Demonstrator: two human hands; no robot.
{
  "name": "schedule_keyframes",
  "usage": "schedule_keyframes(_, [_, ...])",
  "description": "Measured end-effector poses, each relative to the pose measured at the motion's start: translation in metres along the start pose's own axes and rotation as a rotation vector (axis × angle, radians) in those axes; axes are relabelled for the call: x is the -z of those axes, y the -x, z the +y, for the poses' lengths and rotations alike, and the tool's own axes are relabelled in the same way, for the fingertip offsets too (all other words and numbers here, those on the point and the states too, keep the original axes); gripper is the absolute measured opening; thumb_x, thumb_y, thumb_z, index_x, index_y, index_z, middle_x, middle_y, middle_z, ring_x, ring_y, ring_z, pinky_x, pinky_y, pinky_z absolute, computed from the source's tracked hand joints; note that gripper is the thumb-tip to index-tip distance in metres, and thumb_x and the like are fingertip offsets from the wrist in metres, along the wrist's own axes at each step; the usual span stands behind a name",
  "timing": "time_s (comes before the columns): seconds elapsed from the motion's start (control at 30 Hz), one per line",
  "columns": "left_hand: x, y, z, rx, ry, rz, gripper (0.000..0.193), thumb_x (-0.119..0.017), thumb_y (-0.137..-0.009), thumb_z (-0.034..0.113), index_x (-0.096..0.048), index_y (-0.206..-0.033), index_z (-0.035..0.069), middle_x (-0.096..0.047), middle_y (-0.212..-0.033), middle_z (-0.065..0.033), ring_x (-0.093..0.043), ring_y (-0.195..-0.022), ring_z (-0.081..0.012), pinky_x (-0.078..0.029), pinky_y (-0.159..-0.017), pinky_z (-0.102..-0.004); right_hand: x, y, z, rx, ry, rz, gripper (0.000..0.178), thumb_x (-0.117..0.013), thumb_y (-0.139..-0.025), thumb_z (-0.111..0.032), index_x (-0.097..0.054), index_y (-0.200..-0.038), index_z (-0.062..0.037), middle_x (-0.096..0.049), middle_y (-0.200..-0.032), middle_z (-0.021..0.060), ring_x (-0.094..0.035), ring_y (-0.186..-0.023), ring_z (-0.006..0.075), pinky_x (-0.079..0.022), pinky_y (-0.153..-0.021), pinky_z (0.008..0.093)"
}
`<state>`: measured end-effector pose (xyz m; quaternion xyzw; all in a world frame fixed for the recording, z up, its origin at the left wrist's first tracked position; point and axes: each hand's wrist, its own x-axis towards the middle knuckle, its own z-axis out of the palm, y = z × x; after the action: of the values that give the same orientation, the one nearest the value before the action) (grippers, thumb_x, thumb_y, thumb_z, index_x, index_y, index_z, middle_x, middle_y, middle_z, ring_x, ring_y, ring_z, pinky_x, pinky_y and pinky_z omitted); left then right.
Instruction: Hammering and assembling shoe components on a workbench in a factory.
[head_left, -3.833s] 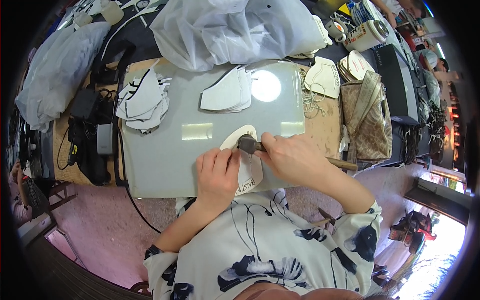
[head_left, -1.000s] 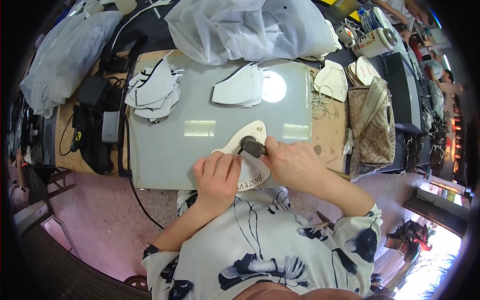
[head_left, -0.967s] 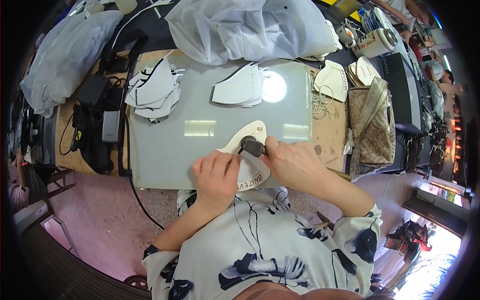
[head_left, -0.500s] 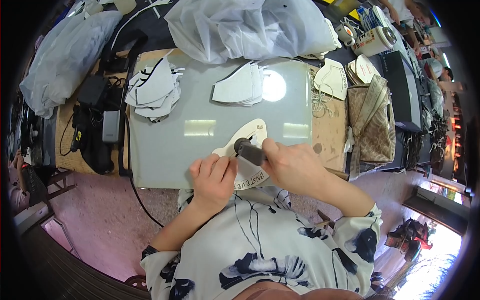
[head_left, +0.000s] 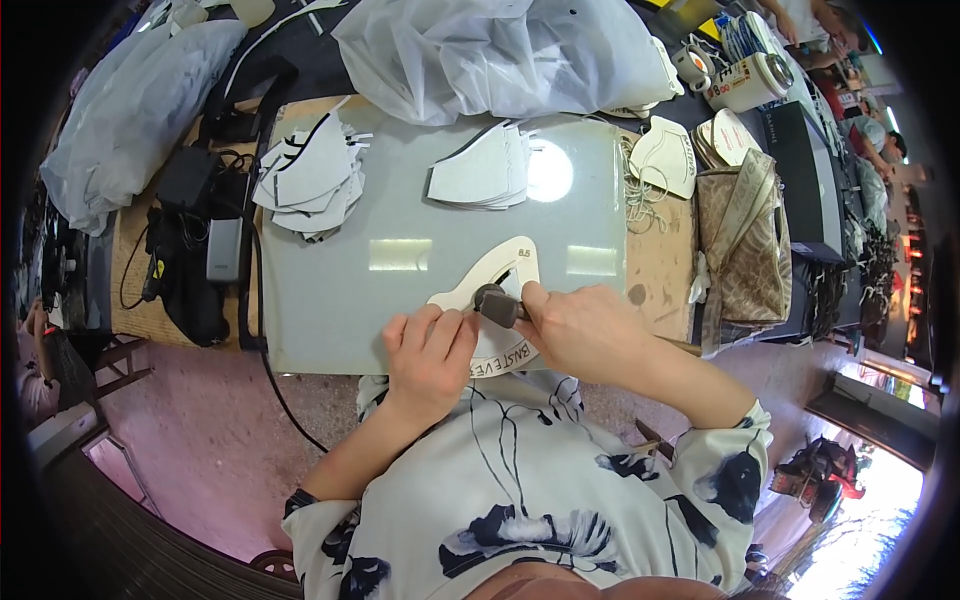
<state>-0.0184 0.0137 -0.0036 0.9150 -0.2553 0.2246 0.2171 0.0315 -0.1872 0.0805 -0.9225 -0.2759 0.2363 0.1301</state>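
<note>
On the grey board (head_left: 340, 330) lies a cream curved pattern piece (head_left: 505, 258) with handwriting along its near edge. A smaller pale grey piece appears within its curve, mostly covered. My right hand (head_left: 590, 330) is closed around a hammer (head_left: 499, 307), whose dark head is down over the middle of the pattern piece. Most of the handle is hidden by my fingers. At the piece's left side, my left hand (head_left: 430, 355) has its fingers bent and together, fingertips pressing on the edge close to the hammer head. What lies under those fingertips is hidden.
Stacks of pale cut pieces (head_left: 312, 185) (head_left: 482, 170) lie at the board's far left and far middle. A large plastic bag (head_left: 500, 55) lies behind. At right are string (head_left: 645, 195), cream patterns (head_left: 663, 157) and a patterned bag (head_left: 745, 245); at left, a power bank (head_left: 224, 250) and cables.
The hammer head has shifted slightly and tilted in my right hand, over nearly the same spot. My left hand stays in place on the piece.
</note>
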Motion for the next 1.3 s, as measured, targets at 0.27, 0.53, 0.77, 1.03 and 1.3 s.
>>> schedule_keyframes(0.27, [0.006, 0.000, -0.007, -0.044, 0.009, 0.001, 0.016, -0.070, -0.079, 0.011, -0.069, -0.093, 0.005, -0.061, -0.093, -0.0008, -0.057, -0.091, -0.0182, -0.035, -0.083, -0.0359, 0.000, -0.001, 0.002, 0.018, -0.001, 0.084, 0.033, -0.054, -0.097, -0.031, -0.050, -0.086, 0.0005, -0.061, -0.057, 0.0143, -0.063, -0.054, 0.0339, -0.047, -0.048, 0.0430])
schedule_keyframes(0.53, [0.008, 0.005, -0.007, -0.037, 0.076, -0.002, 0.018, -0.074, -0.074, 0.008, -0.071, -0.091, 0.005, -0.060, -0.092, -0.0007, -0.056, -0.088, -0.0190, -0.035, -0.081, -0.0370, 0.006, -0.005, 0.000, 0.018, -0.011, 0.036, 0.032, -0.054, -0.096, -0.030, -0.050, -0.085, 0.0002, -0.061, -0.057, 0.0144, -0.063, -0.053, 0.0342, -0.047, -0.048, 0.0431])
schedule_keyframes(0.77, [0.008, 0.003, -0.011, -0.076, 0.065, 0.005, 0.016, -0.072, -0.078, 0.012, -0.070, -0.092, 0.004, -0.061, -0.091, -0.0014, -0.056, -0.088, -0.0180, -0.036, -0.081, -0.0375, 0.009, -0.008, 0.000, 0.068, -0.013, 0.036, 0.033, -0.055, -0.096, -0.030, -0.050, -0.084, 0.0001, -0.061, -0.057, 0.0143, -0.063, -0.053, 0.0335, -0.047, -0.047, 0.0425])
schedule_keyframes(1.03, [0.012, 0.015, -0.015, -0.078, 0.103, 0.061, 0.020, -0.074, -0.076, 0.019, -0.070, -0.091, 0.006, -0.060, -0.088, 0.0000, -0.055, -0.084, -0.0179, -0.037, -0.080, -0.0373, 0.002, -0.010, 0.003, 0.084, 0.013, 0.012, 0.027, -0.064, -0.090, -0.026, -0.050, -0.085, -0.0028, -0.057, -0.054, 0.0111, -0.060, -0.050, 0.0323, -0.045, -0.046, 0.0429])
schedule_keyframes(1.3, [0.017, 0.011, -0.019, -0.052, 0.097, 0.030, 0.026, -0.079, -0.067, 0.012, -0.071, -0.091, 0.005, -0.058, -0.089, -0.0002, -0.053, -0.085, -0.0207, -0.037, -0.079, -0.0381, 0.010, -0.019, 0.010, 0.165, 0.017, -0.075, 0.027, -0.063, -0.090, -0.025, -0.050, -0.085, -0.0020, -0.058, -0.056, 0.0125, -0.061, -0.053, 0.0342, -0.046, -0.050, 0.0441])
